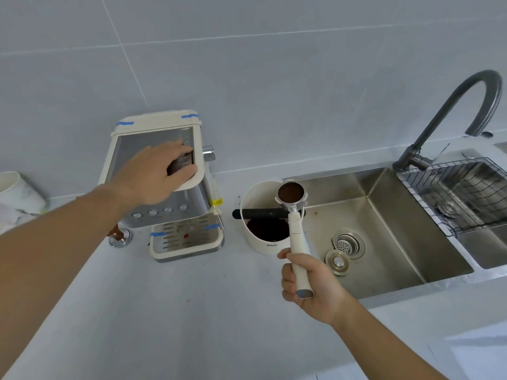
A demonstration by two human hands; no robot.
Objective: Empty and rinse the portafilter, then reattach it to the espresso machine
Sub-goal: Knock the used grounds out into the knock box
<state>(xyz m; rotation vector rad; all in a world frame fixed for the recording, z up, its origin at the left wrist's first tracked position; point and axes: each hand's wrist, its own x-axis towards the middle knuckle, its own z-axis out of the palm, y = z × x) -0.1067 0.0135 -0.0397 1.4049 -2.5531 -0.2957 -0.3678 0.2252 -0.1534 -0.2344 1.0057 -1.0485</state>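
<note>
My right hand (312, 286) grips the cream handle of the portafilter (291, 194), held upright with its metal basket facing up and full of dark coffee grounds. The basket hovers over the right rim of a white knock box (253, 244), which has a black bar across it and dark grounds inside. My left hand (157, 175) rests flat on top of the cream and steel espresso machine (189, 242), fingers spread over its front right corner. The steel sink (384, 229) lies just right of the portafilter.
A dark curved faucet (450, 105) stands behind the sink, and a wire rack (466, 193) sits over its right part. The drain strainer (348, 244) and a loose plug (338, 261) lie in the basin. A tamper (118, 237) stands left of the machine, a white container (16, 193) at far left.
</note>
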